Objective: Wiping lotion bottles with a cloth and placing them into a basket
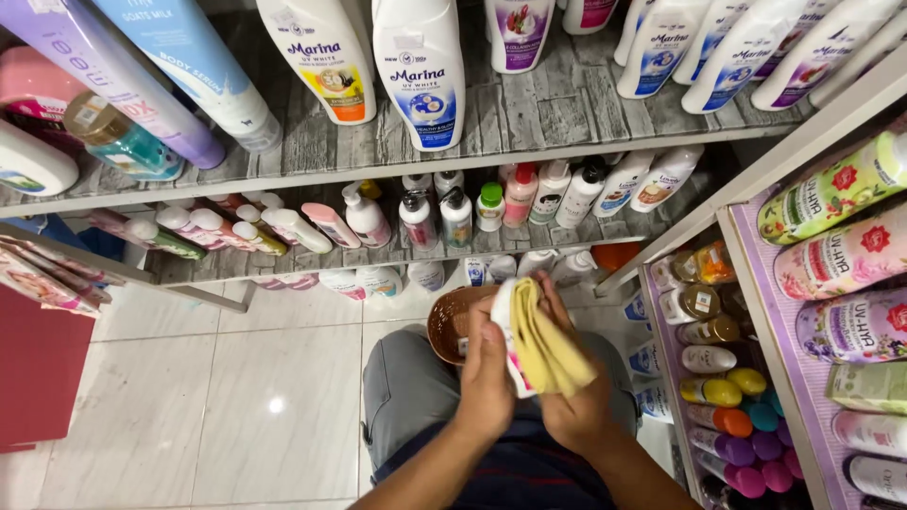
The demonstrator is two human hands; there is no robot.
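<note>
- Gripping a small white bottle (511, 354) with pink print, the left hand (485, 378) is closed round its side, thumb lying along it, seemingly to keep it steady for wiping.
- The right hand (574, 401) is closed on a folded yellow cloth (543, 340), pressing it against the bottle's far side; the cloth drapes over the bottle's top, so the cap is hidden.
- Both hands sit above the person's lap, over grey trousers (406, 387), with a round brown basket (452, 321) just behind them, touching the left fingers or very near.
- Ahead, a grey wood-look shelf (529, 123) carries tall white lotion bottles (419, 66) with orange or blue label patches, standing upright and facing out.
- The lower shelf (378, 250) holds smaller pump and flip-top bottles, white and pink, one with a green cap (489, 195); those at the left lie tilted.
- To the right, a purple-lined rack (756, 283) holds fat tubes in green, pink and lilac with red flower marks (846, 255), and below them amber jars and roll-ons with yellow, orange, teal and magenta caps (732, 416).
- Pale glossy floor tiles (236, 406) lie at the left, beside a red panel (38, 378).
</note>
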